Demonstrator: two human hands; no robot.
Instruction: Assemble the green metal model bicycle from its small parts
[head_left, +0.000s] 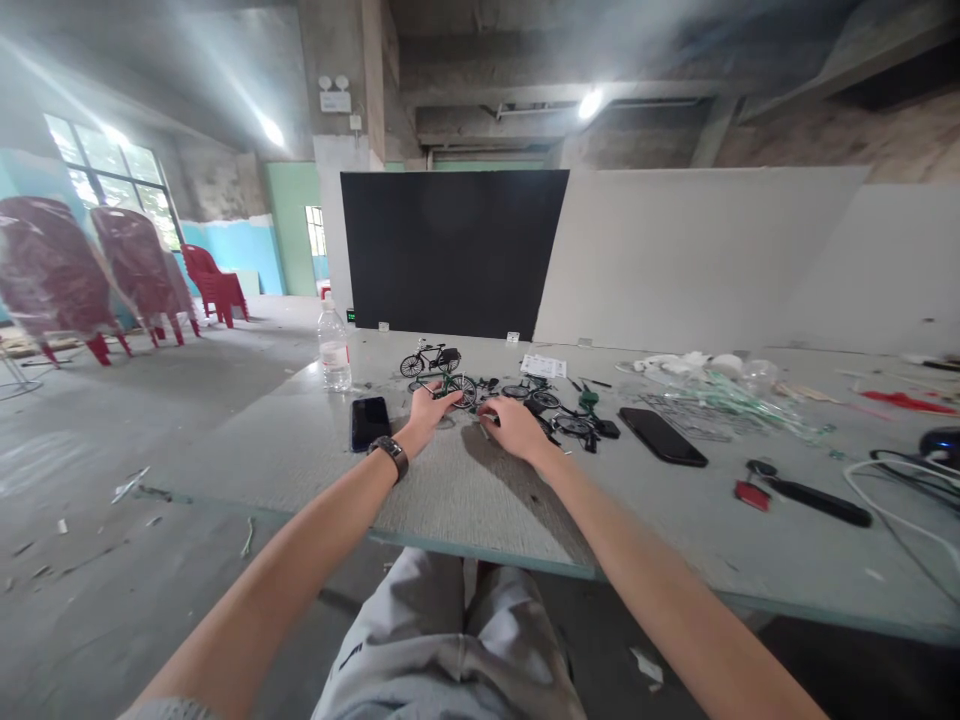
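My left hand (426,413) is closed on a small green model bicycle (465,386), its thumb at the wheel on the right side. Just to the right, my right hand (516,428) has its fingers curled together low over the table. Whatever may be between those fingertips is hidden. Behind the green one stands a black model bicycle (429,358) with a dark box at its rear. Loose wheels and black bicycle parts (576,425) lie beyond and right of my right hand, together with a small green part (589,397).
A dark phone (370,424) and a water bottle (334,352) are at the left. Rightward lie another phone (663,437), a black-handled tool (821,502), a red piece (752,495), tangled plastic scraps (720,400) and a white cable (900,512). A black panel (454,255) rises behind.
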